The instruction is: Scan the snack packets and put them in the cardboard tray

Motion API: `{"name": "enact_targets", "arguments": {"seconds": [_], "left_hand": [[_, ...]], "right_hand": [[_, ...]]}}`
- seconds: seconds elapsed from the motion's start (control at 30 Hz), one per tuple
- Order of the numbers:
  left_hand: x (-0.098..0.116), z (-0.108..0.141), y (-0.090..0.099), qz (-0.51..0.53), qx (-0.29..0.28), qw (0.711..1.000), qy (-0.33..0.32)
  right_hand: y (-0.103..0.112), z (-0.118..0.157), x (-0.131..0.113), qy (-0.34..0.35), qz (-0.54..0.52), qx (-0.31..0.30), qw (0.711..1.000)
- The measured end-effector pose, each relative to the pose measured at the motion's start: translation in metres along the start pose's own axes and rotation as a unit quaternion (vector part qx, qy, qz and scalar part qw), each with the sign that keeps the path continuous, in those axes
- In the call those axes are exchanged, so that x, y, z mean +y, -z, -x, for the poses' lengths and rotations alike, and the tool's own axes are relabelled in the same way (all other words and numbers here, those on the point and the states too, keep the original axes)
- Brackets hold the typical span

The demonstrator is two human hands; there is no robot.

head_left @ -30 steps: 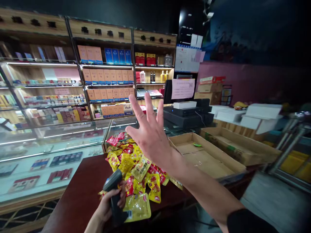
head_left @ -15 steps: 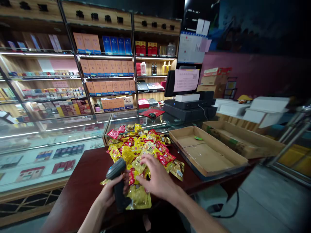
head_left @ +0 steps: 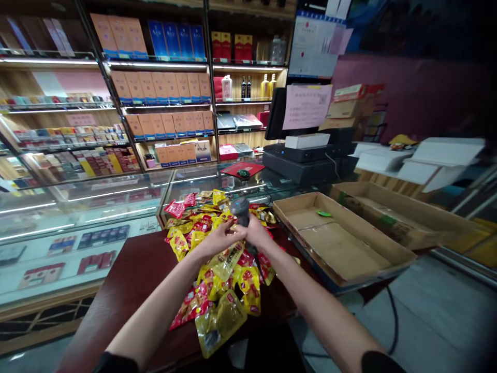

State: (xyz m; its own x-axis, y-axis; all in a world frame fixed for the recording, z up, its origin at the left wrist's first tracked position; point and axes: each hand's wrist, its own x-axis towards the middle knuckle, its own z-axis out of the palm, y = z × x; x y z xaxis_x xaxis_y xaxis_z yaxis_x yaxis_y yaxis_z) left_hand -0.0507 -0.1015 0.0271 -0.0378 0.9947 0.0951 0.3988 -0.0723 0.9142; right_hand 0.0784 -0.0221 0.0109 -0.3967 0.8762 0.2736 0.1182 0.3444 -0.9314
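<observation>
A dark handheld scanner [head_left: 239, 210] stands over the far part of a pile of yellow and red snack packets [head_left: 212, 280]. My right hand [head_left: 256, 233] is wrapped round its handle. Beside it on the left, my left hand [head_left: 223, 237] reaches over the packets close to the scanner; its fingers are partly hidden, and I cannot make out whether they hold anything. A gold packet [head_left: 221, 321] lies at the near edge of the dark red table [head_left: 128, 280].
An open cardboard tray [head_left: 341, 243] with a small green item stands right of the pile, with another cardboard box [head_left: 392, 212] behind. A monitor [head_left: 275, 114], a mouse [head_left: 243, 173] and glass counters are farther back. Stocked shelves line the wall.
The scanner has moved from my left hand to my right hand and farther forward. Both hands have come together over the pile. Packets in front have shifted, and the view has tilted down.
</observation>
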Motion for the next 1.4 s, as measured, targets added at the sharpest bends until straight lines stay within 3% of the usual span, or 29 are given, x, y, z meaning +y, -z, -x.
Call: {"name": "enact_targets", "arguments": {"seconds": [0.1,0.2,0.3,0.43,0.57,0.67,0.73,0.8,0.9,1.03,1.23,1.4], "left_hand": [[-0.011,0.003,0.006,-0.234,0.004,0.972,-0.001],[-0.021,0.01,-0.008,-0.437,-0.005,0.9,0.006],[-0.025,0.01,-0.026,-0.531,-0.023,0.846,0.028],[-0.026,0.006,-0.033,-0.55,-0.031,0.834,0.035],[-0.022,-0.003,-0.013,-0.439,-0.001,0.898,0.016],[-0.015,-0.019,0.019,-0.309,0.016,0.95,0.039],[-0.011,-0.033,0.045,-0.211,-0.023,0.973,0.092],[-0.011,-0.047,0.069,-0.077,-0.08,0.983,0.149],[-0.018,-0.066,0.089,0.141,-0.088,0.968,0.189],[-0.03,-0.088,0.09,0.267,-0.037,0.938,0.216],[-0.036,-0.119,0.076,0.295,0.033,0.933,0.202],[-0.04,-0.126,0.065,0.31,0.065,0.933,0.173]], "right_hand": [[0.021,-0.029,0.001,-0.064,-0.041,-0.007,0.997],[0.027,-0.045,-0.011,-0.078,-0.095,-0.06,0.991],[0.019,-0.053,-0.019,-0.066,-0.11,-0.099,0.987],[0.006,-0.056,-0.013,-0.024,-0.097,-0.136,0.986],[0.003,-0.054,-0.002,-0.006,-0.119,-0.149,0.982],[0.005,-0.052,-0.003,-0.009,-0.124,-0.132,0.983],[0.006,-0.048,-0.006,-0.013,-0.119,-0.114,0.986],[0.005,-0.042,-0.008,-0.025,-0.122,-0.092,0.988],[0.004,-0.029,-0.006,-0.047,-0.131,-0.069,0.988],[0.003,-0.011,0.004,-0.058,-0.132,-0.06,0.988],[0.0,0.004,0.02,-0.061,-0.062,-0.005,0.996],[-0.001,0.009,0.029,-0.043,-0.012,0.042,0.998]]}}
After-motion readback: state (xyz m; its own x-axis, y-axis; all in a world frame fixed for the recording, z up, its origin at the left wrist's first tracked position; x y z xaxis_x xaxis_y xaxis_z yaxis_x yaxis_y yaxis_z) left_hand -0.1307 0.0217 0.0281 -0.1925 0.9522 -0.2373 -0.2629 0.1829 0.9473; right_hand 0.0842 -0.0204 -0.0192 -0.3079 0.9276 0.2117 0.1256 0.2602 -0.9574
